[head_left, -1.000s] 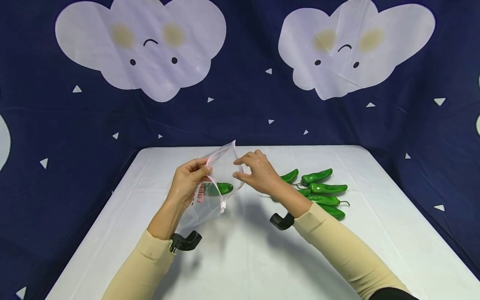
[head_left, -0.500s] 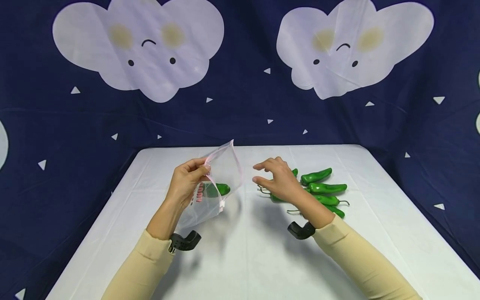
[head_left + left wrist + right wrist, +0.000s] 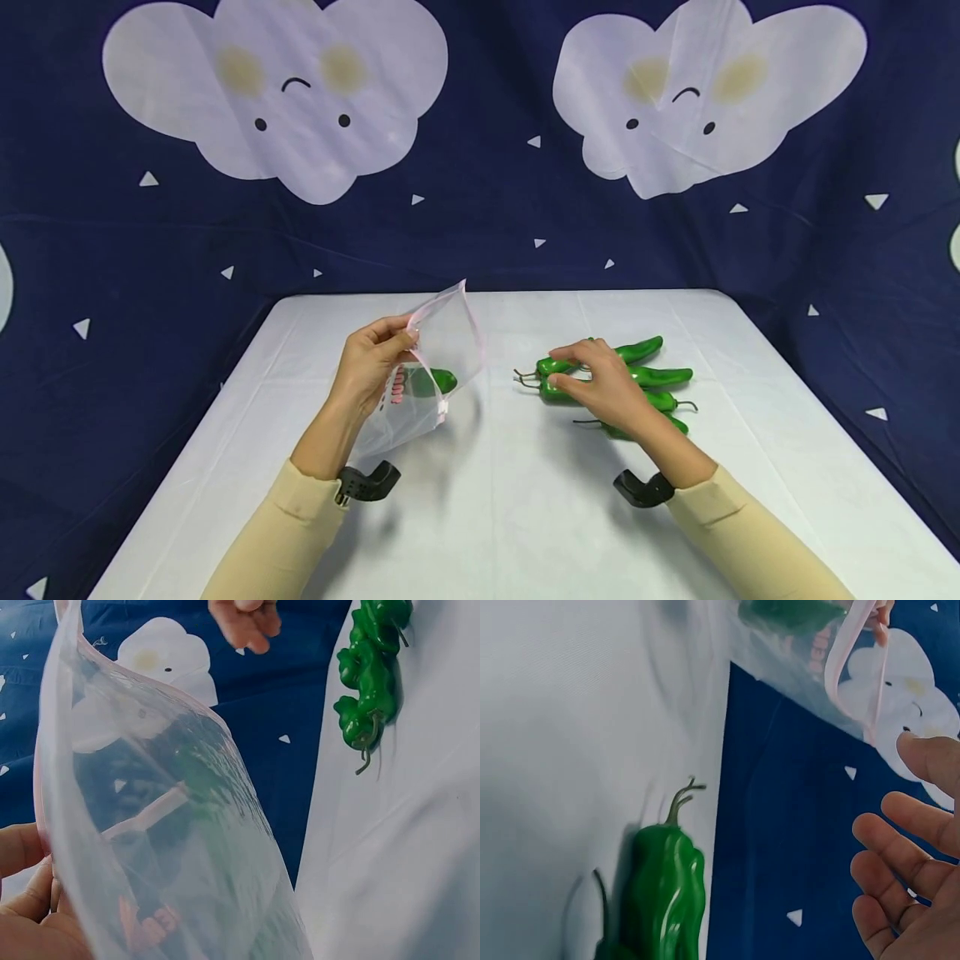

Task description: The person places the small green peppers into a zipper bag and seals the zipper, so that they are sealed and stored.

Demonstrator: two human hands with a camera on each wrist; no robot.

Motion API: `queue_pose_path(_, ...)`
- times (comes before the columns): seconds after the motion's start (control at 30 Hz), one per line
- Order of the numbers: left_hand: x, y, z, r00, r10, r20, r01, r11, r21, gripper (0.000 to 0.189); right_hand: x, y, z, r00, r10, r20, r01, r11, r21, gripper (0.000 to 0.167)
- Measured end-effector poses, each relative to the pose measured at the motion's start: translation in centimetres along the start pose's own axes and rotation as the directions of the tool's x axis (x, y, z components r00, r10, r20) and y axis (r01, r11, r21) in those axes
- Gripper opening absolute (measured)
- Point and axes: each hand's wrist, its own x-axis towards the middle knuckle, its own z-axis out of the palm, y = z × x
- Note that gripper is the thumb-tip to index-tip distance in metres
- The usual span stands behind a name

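My left hand (image 3: 365,367) pinches the pink-edged rim of a clear zip bag (image 3: 397,429), holding it up with its mouth spread toward the right. Inside the bag lies one green pepper (image 3: 444,381), seen through the plastic beside pink printed lettering. In the left wrist view the bag (image 3: 195,855) fills much of the picture. My right hand (image 3: 609,390) hovers over the left part of a group of green peppers (image 3: 663,377), thumb and fingers spread apart with nothing between them. It hides part of the group. The right wrist view shows a pepper (image 3: 664,892) below the fingers.
A white-covered table (image 3: 465,533) carries the peppers, which lie right of the middle with their thin stems pointing both ways. Behind it hangs a dark blue cloth (image 3: 480,242) with clouds and small triangles. Each wrist wears a black camera mount (image 3: 371,482).
My right hand has moved away from the bag's mouth, rightward and down to the peppers, its fingers still spread. The left hand and the bag have stayed nearly in place.
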Motion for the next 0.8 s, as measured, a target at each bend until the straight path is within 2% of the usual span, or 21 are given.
queue_pose_path(0.33,0.0,-0.2,-0.2,1.0,0.005,0.006,-0.005,1.0,-0.017,0.034,-2.6,2.4,-1.1,0.993,0.114,0.005,-0.114,0.993,-0.007,0.039)
queue_pose_path(0.57,-0.1,-0.1,-0.2,1.0,0.012,0.028,-0.011,0.999,-0.047,0.035,-4.1,4.2,-1.7,0.989,0.148,-0.003,-0.148,0.989,-0.016,0.039)
queue_pose_path(0.8,-0.2,-0.1,-0.3,1.0,0.012,0.027,-0.011,0.999,-0.039,0.035,-5.7,5.6,-2.4,0.975,0.22,0.004,-0.22,0.974,-0.057,0.043)
